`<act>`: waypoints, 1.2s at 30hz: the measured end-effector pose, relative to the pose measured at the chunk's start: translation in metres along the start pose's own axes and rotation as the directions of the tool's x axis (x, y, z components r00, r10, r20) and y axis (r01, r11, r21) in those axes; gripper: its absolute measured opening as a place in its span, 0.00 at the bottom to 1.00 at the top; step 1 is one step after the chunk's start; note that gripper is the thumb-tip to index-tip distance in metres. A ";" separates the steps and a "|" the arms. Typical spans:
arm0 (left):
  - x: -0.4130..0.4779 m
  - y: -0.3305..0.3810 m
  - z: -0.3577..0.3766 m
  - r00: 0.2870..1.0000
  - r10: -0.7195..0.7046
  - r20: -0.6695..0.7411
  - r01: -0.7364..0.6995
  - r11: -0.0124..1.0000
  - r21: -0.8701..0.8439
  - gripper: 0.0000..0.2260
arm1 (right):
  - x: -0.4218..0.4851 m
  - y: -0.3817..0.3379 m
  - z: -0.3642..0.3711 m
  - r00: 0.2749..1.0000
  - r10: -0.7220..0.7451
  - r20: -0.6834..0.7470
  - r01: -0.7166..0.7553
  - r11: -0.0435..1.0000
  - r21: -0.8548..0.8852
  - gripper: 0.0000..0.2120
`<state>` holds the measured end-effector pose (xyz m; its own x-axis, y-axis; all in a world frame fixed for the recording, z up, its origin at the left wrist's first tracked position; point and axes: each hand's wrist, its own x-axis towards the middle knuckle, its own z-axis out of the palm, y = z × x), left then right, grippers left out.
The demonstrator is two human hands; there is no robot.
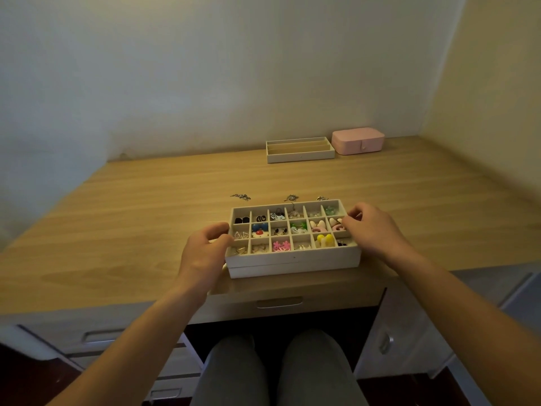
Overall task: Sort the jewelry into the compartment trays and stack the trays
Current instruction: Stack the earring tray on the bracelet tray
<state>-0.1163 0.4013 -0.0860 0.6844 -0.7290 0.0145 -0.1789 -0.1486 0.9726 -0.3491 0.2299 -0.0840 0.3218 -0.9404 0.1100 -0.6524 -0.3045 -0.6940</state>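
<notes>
Head view, looking down at a grid tray (292, 254) near the front edge of the worktop (131, 230), sat right on top of a second tray (292, 271) with the edges almost lined up. Gripping the top one at both ends: left hand (205, 253) curled round the left rim, right hand (371, 227) holding the right rim with bent fingers.

Eighteen cells in there, three rows of six, with earrings in pretty much all of them. Can pick out black studs (242, 220) in the far-left corner cell, a blue and red piece (259, 230) in the middle row, green ones (298, 227) two cells along, pink flowers (281, 245) in the near row and yellow blobs (324, 238) two cells right of those. Can't tell what's in the second tray, fully covered.

Just behind the stack, loose on the wood: left chain (240, 196), middle chain (291, 197) and right chain (322, 198), the last half hidden by the back wall.

Way back by the wall, well apart from all that: slotted tray (300, 157) with long lanes, plus a pink box (357, 142) just to its right, lid down.
</notes>
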 end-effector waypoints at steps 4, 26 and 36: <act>-0.002 -0.001 0.001 1.000 0.006 -0.009 -0.007 0.999 -0.037 0.13 | 0.000 -0.003 0.003 0.999 0.017 -0.048 -0.018 1.000 -0.016 0.06; 0.027 0.002 -0.022 0.986 0.046 -0.161 -0.033 0.996 0.079 0.14 | 0.013 -0.048 0.038 0.998 0.013 -0.062 -0.016 0.999 -0.044 0.14; 0.148 0.023 -0.080 0.929 0.090 -0.360 -0.061 0.994 0.092 0.12 | 0.126 -0.154 0.090 0.992 -0.067 -0.111 0.067 0.998 -0.001 0.12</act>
<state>0.0375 0.3431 -0.0434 0.8737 -0.4500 0.1848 -0.2844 -0.1642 0.9446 -0.1463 0.1720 -0.0274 0.2867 -0.9290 0.2342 -0.6298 -0.3669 -0.6846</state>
